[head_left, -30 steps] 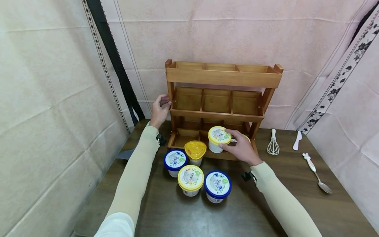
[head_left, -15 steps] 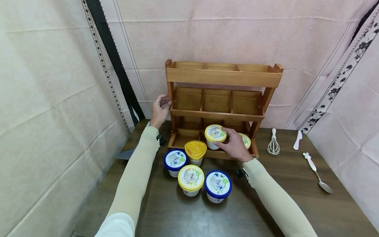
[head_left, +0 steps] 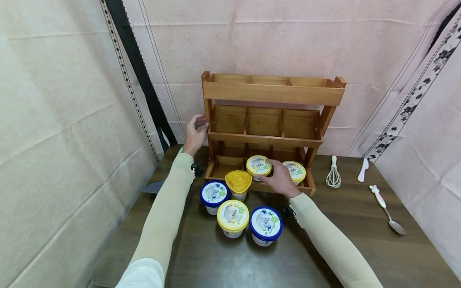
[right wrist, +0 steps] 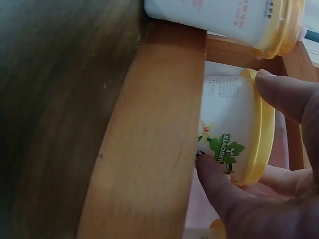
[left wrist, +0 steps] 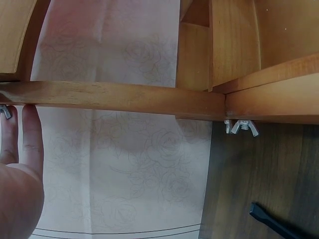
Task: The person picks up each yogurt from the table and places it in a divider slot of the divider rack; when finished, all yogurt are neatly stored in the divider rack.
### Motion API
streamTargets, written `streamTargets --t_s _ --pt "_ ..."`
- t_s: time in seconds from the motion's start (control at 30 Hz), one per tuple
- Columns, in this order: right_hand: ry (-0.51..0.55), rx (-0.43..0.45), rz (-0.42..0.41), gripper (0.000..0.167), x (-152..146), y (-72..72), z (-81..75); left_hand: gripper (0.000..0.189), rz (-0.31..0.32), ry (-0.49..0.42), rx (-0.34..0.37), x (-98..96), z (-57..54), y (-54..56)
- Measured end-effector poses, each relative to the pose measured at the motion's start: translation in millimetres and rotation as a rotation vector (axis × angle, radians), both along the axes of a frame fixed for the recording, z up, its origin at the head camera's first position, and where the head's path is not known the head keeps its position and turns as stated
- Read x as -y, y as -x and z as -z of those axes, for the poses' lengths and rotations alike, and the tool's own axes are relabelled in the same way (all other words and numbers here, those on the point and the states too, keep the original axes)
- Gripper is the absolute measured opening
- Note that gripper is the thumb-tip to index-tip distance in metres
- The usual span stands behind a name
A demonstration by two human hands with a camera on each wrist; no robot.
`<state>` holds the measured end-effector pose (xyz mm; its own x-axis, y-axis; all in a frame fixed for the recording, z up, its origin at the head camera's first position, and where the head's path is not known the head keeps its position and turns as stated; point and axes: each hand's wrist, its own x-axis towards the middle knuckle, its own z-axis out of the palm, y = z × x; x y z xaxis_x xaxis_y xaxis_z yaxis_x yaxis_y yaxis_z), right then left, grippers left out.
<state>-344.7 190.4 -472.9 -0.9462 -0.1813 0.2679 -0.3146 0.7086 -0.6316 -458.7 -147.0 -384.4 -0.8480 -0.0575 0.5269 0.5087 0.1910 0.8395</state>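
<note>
My right hand (head_left: 279, 179) grips a white tub with a yellow lid (head_left: 259, 165) at the middle compartment of the rack's bottom tier. In the right wrist view its fingers (right wrist: 286, 97) lie on the yellow rim and side wall of that tub (right wrist: 227, 119), which sits partly behind the front board (right wrist: 144, 134). Another yellow-lidded tub (head_left: 295, 172) stands in the right compartment. At the left post of the wooden rack (head_left: 273, 95) is my left hand (head_left: 195, 135); two straight fingers (left wrist: 33, 137) touch the post's edge in the left wrist view.
Before the rack stand blue-lidded tubs (head_left: 214, 193) (head_left: 265, 224), a yellow-lidded tub (head_left: 233, 216) and one with a clear yellow lid (head_left: 238, 182). A whisk (head_left: 333, 176), a white-handled spreader (head_left: 363, 171) and a spoon (head_left: 388, 211) lie to the right. Wing nuts (left wrist: 243, 127) stick out from the rack's side.
My right hand has moved left and lowered the yellow-lidded tub into the bottom tier's middle compartment. The tub in the right compartment has come into fuller view. My left hand has stayed put.
</note>
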Motion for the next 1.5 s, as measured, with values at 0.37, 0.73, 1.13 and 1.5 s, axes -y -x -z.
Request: streamTargets --t_s 0.37,0.73,1.13,1.5 --pt "-0.016 0.046 -0.004 0.083 1.4 -0.5 6.8 0.034 0.000 0.001 -0.011 -1.3 -3.5 -6.6" --pt "-0.015 0.051 -0.004 0.082 2.2 -9.6 -2.6 0.034 -0.011 0.005 -0.001 -1.9 -3.6 -8.0" --pt "0.037 0.035 -0.044 0.077 -5.6 -24.2 -13.6 0.034 -0.014 0.000 0.007 0.4 1.7 -1.7" --pt "0.123 0.046 -0.094 0.066 -19.8 -46.9 -13.9 0.033 0.010 0.003 -0.014 8.7 14.5 18.0"
